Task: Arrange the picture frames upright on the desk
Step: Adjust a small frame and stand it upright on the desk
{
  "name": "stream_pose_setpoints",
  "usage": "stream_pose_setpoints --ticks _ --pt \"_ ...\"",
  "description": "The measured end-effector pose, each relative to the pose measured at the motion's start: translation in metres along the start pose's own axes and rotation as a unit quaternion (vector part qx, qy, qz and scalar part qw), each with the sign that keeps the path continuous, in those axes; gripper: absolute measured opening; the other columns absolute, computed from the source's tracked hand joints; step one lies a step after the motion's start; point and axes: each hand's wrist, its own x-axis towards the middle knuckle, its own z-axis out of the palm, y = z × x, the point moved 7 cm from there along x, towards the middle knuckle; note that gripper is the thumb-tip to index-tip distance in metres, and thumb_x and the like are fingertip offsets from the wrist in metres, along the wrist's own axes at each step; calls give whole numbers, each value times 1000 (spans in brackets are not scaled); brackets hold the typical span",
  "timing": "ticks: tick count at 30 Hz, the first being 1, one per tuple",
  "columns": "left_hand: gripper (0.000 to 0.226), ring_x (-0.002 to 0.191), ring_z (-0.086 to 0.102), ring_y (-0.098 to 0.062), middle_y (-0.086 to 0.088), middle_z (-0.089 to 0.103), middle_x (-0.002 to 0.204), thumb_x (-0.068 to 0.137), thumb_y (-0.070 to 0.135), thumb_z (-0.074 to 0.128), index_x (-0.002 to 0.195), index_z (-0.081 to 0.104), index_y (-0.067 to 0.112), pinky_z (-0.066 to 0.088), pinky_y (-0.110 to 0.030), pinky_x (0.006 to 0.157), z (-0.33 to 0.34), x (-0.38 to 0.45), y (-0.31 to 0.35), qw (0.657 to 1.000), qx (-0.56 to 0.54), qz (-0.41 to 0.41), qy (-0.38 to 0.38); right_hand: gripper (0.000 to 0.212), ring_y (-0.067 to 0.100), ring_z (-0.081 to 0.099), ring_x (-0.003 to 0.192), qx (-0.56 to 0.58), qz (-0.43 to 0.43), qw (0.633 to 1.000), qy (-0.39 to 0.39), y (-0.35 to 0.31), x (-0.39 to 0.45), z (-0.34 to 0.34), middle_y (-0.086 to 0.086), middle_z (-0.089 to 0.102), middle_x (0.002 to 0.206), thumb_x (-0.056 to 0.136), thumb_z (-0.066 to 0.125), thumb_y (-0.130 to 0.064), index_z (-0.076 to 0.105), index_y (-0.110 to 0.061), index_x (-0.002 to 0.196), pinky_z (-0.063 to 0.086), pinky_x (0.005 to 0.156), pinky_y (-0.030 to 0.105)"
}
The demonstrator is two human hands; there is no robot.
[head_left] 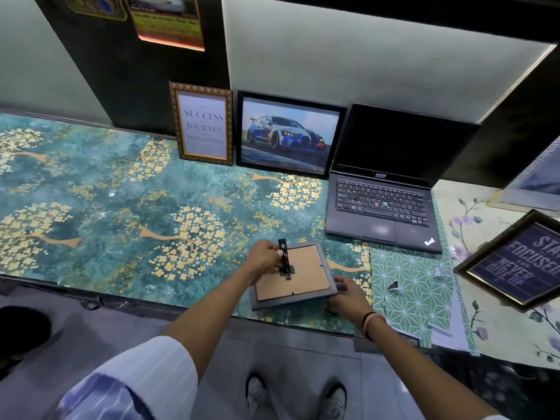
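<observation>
Grey frame (291, 280) lies face-down at the desk's (121, 192) near edge, left hand (263, 257) pinching its black strut (285, 256), which points to 12 o'clock, while right hand (348, 295) grips the 4 o'clock corner.

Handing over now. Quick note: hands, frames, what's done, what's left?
Left hand pinches the stand of the grey frame, which lies face down at the front edge of the desk.
Right hand holds that frame's right corner.
Done: gold frame and car frame are upright at the back, left of the laptop.
Left: stand up the grey frame; the dark frame lies flat at right.
</observation>
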Motion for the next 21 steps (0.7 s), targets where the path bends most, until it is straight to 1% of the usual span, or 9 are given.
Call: stream_pose_setpoints --ticks 2,4,5,7,8,10,13,17,21 --pt "26 75 74 -26 -16 73 83 103 4 51 78 58 7 57 -33 62 -6 4 7 999 -31 -14 2 78 12 62 101 -54 -100 993 -35 -11 -5 -8 1 56 131 77 63 16 47 -29 138 59 67 26" --pt "26 65 70 -21 -13 72 76 104 4 51 80 60 5 59 -34 65 -10 8 12 996 -76 -44 -11 92 9 57 107 -94 -169 981 -9 -26 -6 -16 -9 44 140 78 71 11 37 -36 149 61 72 25" --pt "23 66 69 -22 -14 71 78 104 4 50 84 61 4 60 -35 66 -11 10 14 993 -98 -63 -25 93 10 56 110 -105 -199 974 13 -37 -4 -20 -12 41 141 79 76 5 35 -36 153 60 80 27" --pt "16 72 69 -26 -18 72 86 103 3 52 92 62 -1 62 -38 71 -13 14 18 988 -115 -90 -51 75 16 54 125 -109 -251 961 39 -61 3 -23 -7 48 143 83 75 0 48 -26 147 51 103 35" --pt "13 74 70 -28 -19 72 87 103 2 52 96 63 -3 63 -40 73 -16 15 19 987 -113 -99 -56 58 20 54 129 -96 -270 957 38 -73 7 -22 -1 55 142 84 72 4 60 -21 136 46 109 37" --pt "13 76 71 -28 -20 72 89 102 1 52 104 63 -7 64 -38 72 -24 16 22 986 -111 -107 -63 34 24 63 120 -75 -281 957 20 -92 16 -20 3 69 124 86 69 6 72 -19 109 49 102 34" --pt "21 96 75 -33 -24 75 107 103 6 52 117 61 -7 63 -38 83 -43 16 25 984 -126 -98 -77 27 20 68 94 -80 -264 961 -10 -110 32 -19 3 74 97 86 69 6 74 -20 95 54 85 33" --pt "46 117 70 -31 -15 78 117 106 40 50 123 68 1 50 -43 107 -75 15 11 988 -129 -67 -53 24 33 72 95 -60 -228 972 -15 -131 58 -24 12 75 92 85 67 6 72 -17 91 60 86 51" --pt "71 120 66 -25 -14 76 122 103 64 30 128 69 9 44 -40 109 -87 4 -6 985 -162 -42 -48 8 34 74 90 -20 -223 974 -12 -150 73 -21 16 75 94 87 73 -8 71 -11 94 61 84 51"
